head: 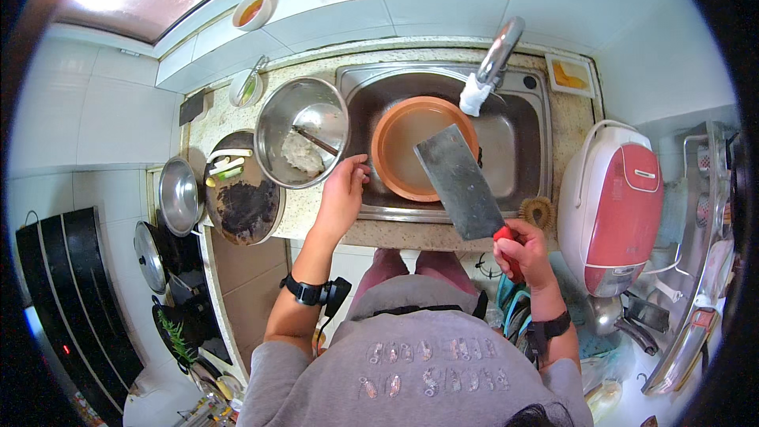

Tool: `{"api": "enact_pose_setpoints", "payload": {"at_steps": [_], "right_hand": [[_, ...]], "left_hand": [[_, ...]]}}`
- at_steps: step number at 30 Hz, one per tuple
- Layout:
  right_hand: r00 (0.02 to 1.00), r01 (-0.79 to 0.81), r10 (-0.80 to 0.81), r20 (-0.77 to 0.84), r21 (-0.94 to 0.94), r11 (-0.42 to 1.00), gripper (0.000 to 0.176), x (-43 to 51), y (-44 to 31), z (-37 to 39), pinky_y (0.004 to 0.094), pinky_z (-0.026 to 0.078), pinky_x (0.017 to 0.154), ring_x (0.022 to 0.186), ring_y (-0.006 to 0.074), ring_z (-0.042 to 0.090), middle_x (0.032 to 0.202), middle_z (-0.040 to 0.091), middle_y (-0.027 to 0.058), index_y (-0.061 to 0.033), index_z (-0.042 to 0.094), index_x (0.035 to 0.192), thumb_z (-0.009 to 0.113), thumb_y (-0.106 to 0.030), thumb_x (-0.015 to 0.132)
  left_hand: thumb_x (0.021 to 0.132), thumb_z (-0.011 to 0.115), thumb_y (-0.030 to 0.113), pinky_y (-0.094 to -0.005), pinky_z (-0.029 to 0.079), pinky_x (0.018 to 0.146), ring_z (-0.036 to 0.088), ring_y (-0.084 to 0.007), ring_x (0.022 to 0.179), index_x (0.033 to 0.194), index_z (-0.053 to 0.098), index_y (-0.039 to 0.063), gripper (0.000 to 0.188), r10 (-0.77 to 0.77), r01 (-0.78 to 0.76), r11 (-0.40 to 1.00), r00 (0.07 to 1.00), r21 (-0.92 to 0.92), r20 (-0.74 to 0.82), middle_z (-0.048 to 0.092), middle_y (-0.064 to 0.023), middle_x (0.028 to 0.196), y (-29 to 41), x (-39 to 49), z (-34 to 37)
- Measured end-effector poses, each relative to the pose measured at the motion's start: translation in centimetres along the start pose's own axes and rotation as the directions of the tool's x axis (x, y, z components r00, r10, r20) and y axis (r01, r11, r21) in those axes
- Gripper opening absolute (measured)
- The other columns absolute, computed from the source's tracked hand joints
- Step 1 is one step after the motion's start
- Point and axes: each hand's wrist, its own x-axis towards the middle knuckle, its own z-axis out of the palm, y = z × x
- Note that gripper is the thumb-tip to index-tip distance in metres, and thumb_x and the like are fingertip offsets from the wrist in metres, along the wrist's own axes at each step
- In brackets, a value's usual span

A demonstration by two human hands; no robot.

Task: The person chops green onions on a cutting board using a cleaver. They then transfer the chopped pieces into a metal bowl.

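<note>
My right hand (525,252) grips the red handle of a cleaver (461,182), whose broad blade reaches over an orange basin (424,194) of cloudy water in the sink (522,148). At the right rim of a steel bowl (267,157) is my left hand (344,190), its fingers slightly bent; whether they touch the rim I cannot tell. The bowl holds a pale paste (301,153) and dark chopsticks (317,140). Left of it, scallion pieces (228,167) lie on a round, dark-stained chopping board (249,207).
A faucet (501,50) with white cloth on its spout overhangs the sink. A brush (536,212) lies by the sink's front right corner, beside a red and white rice cooker (619,207). A smaller steel bowl (179,196) is at the left. A small bowl (245,89) stands behind the board.
</note>
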Motion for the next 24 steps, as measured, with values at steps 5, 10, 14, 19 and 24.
{"api": "enact_pose_setpoints", "payload": {"at_steps": [5, 10, 14, 19, 24], "right_hand": [[0.997, 0.006, -0.011, 0.079, 0.060, 0.998, 0.031, -0.7, -1.4, 3.1, 0.0257, 0.040, 0.038, 0.045, 0.0118, 0.052, 0.071, 0.064, 0.0084, 0.0008, 0.065, 0.114, 0.066, -0.007, 0.084], [0.987, 0.085, -0.099, 0.130, 0.113, 0.990, 0.023, -1.0, 0.0, 7.5, 0.0294, 0.037, 0.034, 0.039, 0.0158, 0.050, 0.064, 0.063, 0.0138, 0.0028, 0.064, 0.102, 0.064, -0.003, 0.080], [0.978, 0.107, -0.121, 0.171, 0.093, 0.990, 0.024, -0.8, 2.1, 13.7, 0.0284, 0.037, 0.034, 0.039, 0.0158, 0.051, 0.065, 0.063, 0.0137, 0.0020, 0.065, 0.098, 0.068, -0.007, 0.076], [0.954, 0.067, -0.077, 0.289, 0.045, 0.997, 0.029, 1.2, 4.4, 22.4, 0.0275, 0.037, 0.033, 0.038, 0.0167, 0.051, 0.068, 0.063, 0.0146, 0.0019, 0.065, 0.094, 0.077, -0.014, 0.072], [0.837, 0.036, -0.048, 0.545, 0.033, 0.999, 0.030, 3.9, 6.1, 28.3, 0.0268, 0.035, 0.034, 0.040, 0.0140, 0.049, 0.068, 0.063, 0.0144, 0.0045, 0.066, 0.100, 0.077, -0.012, 0.078]], "left_hand": [[0.106, 0.049, 0.009, -0.0291, 0.052, 0.078, 0.064, -0.0149, 0.091, 0.132, 0.057, 0.000, 0.029, 0.044, -0.045, 0.997, 0.999, -0.056, -0.030, 0.069, -0.0091, 0.106, -0.8, -1.8, -2.9], [0.104, 0.051, 0.007, -0.0328, 0.053, 0.084, 0.067, -0.0214, 0.094, 0.128, 0.060, -0.001, 0.027, 0.111, -0.117, 0.991, 0.990, -0.065, -0.086, 0.068, -0.0140, 0.107, -2.8, -3.5, -7.3], [0.104, 0.053, 0.010, -0.0325, 0.052, 0.084, 0.067, -0.0225, 0.094, 0.123, 0.063, -0.002, 0.025, 0.199, -0.209, 0.977, 0.967, -0.052, -0.157, 0.067, -0.0148, 0.105, -4.2, -5.7, -13.4], [0.107, 0.052, 0.021, -0.0264, 0.046, 0.086, 0.057, -0.0130, 0.095, 0.123, 0.065, 0.001, 0.028, 0.232, -0.309, 0.870, 0.944, -0.386, -0.233, 0.066, -0.0043, 0.106, -4.2, -10.6, -22.9], [0.102, 0.062, 0.021, -0.0256, 0.045, 0.087, 0.054, -0.0110, 0.092, 0.120, 0.068, 0.003, 0.027, 0.271, -0.373, 0.806, 0.923, -0.459, -0.274, 0.063, -0.0035, 0.106, -4.2, -15.5, -28.7]]}}
